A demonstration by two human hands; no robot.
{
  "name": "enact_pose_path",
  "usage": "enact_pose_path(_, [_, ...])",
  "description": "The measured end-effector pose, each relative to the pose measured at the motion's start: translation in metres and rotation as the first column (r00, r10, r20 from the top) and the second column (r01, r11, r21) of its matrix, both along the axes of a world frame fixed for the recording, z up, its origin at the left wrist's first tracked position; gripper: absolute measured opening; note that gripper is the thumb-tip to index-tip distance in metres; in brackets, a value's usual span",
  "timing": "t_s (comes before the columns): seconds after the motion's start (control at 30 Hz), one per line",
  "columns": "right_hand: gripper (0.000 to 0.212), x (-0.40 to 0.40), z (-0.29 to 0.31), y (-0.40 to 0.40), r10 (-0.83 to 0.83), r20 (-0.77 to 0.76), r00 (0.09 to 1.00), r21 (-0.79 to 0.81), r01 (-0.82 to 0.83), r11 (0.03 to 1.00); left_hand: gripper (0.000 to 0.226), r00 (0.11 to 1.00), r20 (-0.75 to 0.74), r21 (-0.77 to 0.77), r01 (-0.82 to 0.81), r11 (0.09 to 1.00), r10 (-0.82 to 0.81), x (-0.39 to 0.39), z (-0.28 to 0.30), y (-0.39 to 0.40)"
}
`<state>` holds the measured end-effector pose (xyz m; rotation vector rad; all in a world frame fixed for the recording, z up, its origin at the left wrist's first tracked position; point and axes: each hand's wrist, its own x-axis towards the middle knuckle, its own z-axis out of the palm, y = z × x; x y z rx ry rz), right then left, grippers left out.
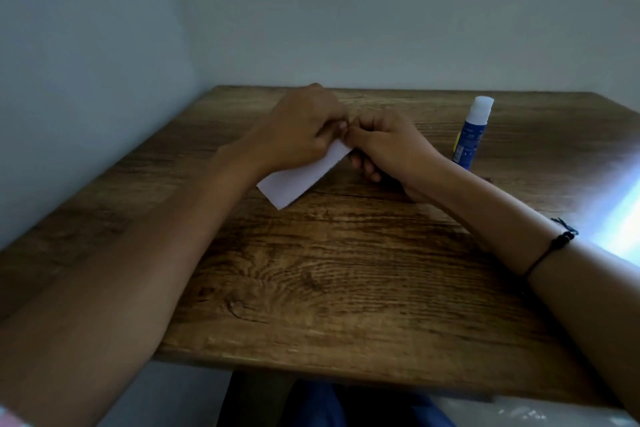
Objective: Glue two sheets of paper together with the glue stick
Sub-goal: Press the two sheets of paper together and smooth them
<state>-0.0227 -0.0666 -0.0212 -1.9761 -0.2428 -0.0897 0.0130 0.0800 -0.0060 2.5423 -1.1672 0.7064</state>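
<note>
Both hands meet over the far end of a narrow white strip of paper [302, 177]: the left hand [298, 130] lies curled across the strip with its fingertips pinching the far edge, and the right hand [388, 146] is curled in beside it, thumb and forefinger closed on the same end. Whether that strip is one sheet or two already laid together cannot be told; the hands hide the joint. The strip's near end pokes out toward the left, resting on or just above the brown wood-grain table [346, 270].

The blue glue stick with its white cap [472, 133] stands upright to the right, near the right hand but apart from it, cap apparently on.

Risks, as I judge them: if the sheets are being pressed, fingers bunched at one end could let the free near end skew or lift, so the edges set out of line. Uneven pressure may leave a wrinkle. Sticky fingertips could drag the top sheet. The right wrist, if swung outward, could knock the standing stick over and send it rolling.
</note>
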Motion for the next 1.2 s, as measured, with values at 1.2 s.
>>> enact_pose_path(1.2, [0.021, 0.000, 0.000, 0.001, -0.083, -0.028, 0.996, 0.132, 0.086, 0.987, 0.014, 0.849, -0.342, -0.513, -0.529, 0.676, 0.404, 0.016, 0.007, 0.018])
